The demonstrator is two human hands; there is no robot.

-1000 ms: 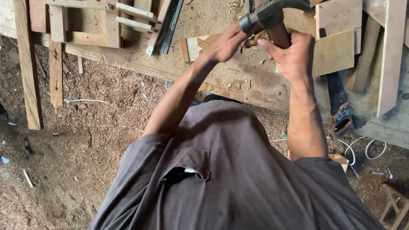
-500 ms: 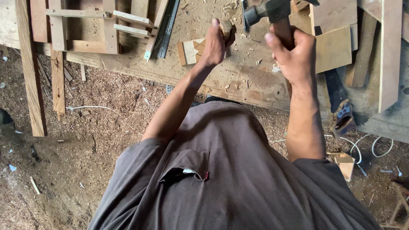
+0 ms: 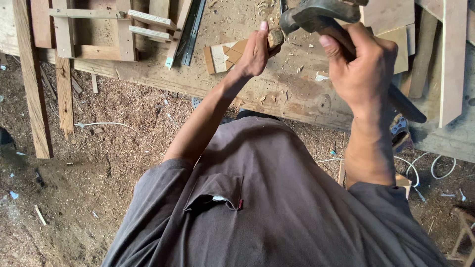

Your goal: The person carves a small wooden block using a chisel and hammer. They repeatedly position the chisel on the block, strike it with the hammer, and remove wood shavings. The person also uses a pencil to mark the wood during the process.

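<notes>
Wood block (image 3: 228,55) on workbench (image 3: 277,94), left of hammer (image 3: 321,15); frame (image 3: 94,29) far left

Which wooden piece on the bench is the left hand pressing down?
The small block with the pale end, under the left hand; the other boards and the frame lie untouched.

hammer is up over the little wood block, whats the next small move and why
Probably a short, controlled tap straight down. The right hand grips the dark-headed hammer raised just above the small brown wooden piece, which the left hand pins on the sawdust-covered wooden workbench. The left fingers sit very close under the head, so a light blow seems safer.
</notes>
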